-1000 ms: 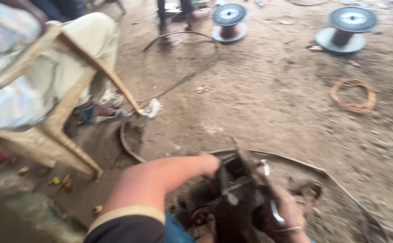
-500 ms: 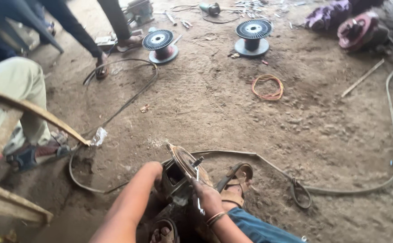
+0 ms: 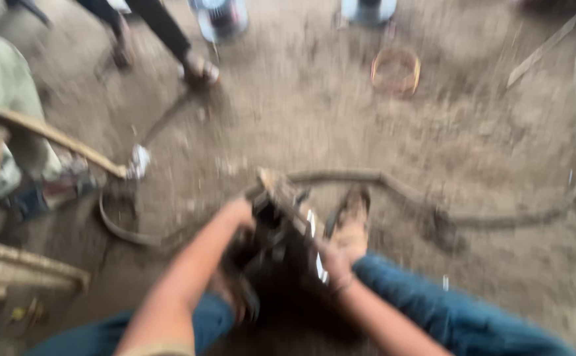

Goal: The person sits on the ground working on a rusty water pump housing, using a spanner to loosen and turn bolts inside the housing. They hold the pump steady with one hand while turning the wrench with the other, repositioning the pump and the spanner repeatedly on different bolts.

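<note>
The whole view is smearing with motion blur, so fine detail is lost. Two bare hands are meeting on one dark metal device that is sitting low on the dirt floor, between the person's two blue-trousered legs. The left hand is pressing against the device's left side; whether its fingers are curling around it or lying flat cannot be told. The right hand is lying against the device's right side, beside a pale shiny strip, and its finger position is also too blurred to read. One sandalled foot is resting just right of the device. One long hose is curving away across the floor to the right. Farther off, two wire spools are standing, with one coil of orange wire near them. At left, one wooden chair is showing.
</note>
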{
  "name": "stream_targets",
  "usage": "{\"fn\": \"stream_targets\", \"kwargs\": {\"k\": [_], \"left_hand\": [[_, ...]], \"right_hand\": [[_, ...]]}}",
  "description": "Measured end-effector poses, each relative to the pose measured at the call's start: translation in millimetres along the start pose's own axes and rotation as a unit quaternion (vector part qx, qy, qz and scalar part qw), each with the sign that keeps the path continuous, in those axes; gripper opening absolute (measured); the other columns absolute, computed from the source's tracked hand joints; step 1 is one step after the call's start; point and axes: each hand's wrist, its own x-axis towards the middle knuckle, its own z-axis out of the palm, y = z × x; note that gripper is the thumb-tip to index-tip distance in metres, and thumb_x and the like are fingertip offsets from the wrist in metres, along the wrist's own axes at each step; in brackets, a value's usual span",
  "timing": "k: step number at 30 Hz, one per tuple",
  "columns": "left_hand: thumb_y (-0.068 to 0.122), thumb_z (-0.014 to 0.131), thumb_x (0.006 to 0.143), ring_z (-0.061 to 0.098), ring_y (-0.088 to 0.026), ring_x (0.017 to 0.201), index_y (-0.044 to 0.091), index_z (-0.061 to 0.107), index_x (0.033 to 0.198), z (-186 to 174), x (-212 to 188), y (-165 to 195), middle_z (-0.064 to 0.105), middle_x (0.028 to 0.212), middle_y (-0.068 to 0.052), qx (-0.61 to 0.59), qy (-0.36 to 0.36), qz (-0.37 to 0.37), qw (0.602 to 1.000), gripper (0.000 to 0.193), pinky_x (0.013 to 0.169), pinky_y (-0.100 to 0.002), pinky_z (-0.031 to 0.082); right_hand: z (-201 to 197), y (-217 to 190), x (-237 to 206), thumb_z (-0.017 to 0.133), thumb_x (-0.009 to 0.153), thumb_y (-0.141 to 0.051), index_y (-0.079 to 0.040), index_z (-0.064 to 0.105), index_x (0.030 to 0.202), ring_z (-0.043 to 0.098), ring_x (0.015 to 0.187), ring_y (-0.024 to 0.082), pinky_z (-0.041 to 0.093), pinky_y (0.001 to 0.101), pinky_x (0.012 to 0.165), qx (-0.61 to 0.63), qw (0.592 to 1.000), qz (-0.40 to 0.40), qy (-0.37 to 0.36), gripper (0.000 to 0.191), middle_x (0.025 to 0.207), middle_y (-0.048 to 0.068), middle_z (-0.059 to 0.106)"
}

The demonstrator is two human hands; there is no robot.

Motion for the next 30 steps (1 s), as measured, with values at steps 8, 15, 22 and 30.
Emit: {"fn": "stream_targets", "kwargs": {"k": [8,15,22,30], "left_hand": [[0.037,0.077,0.072,0.072,-0.032,0.109,0.009,0.081,0.104,8,2,-11,0.075,0.116,-0.014,0.022,0.031,0.062,0.997,0.042,0.092,-0.045,0.059],[0.029,0.081,0.067,0.070,-0.038,0.102,0.002,0.074,0.104,17,-14,-15,0.070,0.113,-0.020,-0.083,0.087,0.024,0.992,0.046,0.086,-0.046,0.058],[0.029,0.079,0.068,0.067,-0.039,0.114,0.002,0.072,0.116,18,-27,0,0.070,0.123,-0.021,-0.074,0.076,0.016,0.994,0.055,0.095,-0.048,0.056],[0.027,0.083,0.059,0.061,-0.039,0.114,0.001,0.063,0.126,32,-25,-18,0.064,0.124,-0.021,-0.083,0.131,0.067,0.986,0.075,0.092,-0.049,0.052]], "right_hand": [[14,-17,-27,0.059,0.093,-0.003,-0.007,0.069,0.124,0.070,0.073,0.034,0.056,0.0423,0.063,0.035,0.997,0.066,0.003,0.033,0.090,0.015,0.074],[4,-34,-24,0.057,0.083,0.001,-0.007,0.064,0.126,0.069,0.079,0.042,0.056,0.0485,0.072,-0.094,0.995,-0.026,0.013,0.044,0.094,0.021,0.072],[1,-23,-38,0.063,0.092,-0.005,-0.007,0.063,0.124,0.070,0.084,0.042,0.056,0.0505,0.074,-0.101,0.995,-0.018,0.000,0.032,0.098,0.023,0.071],[11,-46,-34,0.066,0.098,-0.013,-0.005,0.066,0.116,0.070,0.076,0.041,0.056,0.0492,0.067,-0.127,0.992,0.010,0.013,0.019,0.087,0.021,0.071]]}}
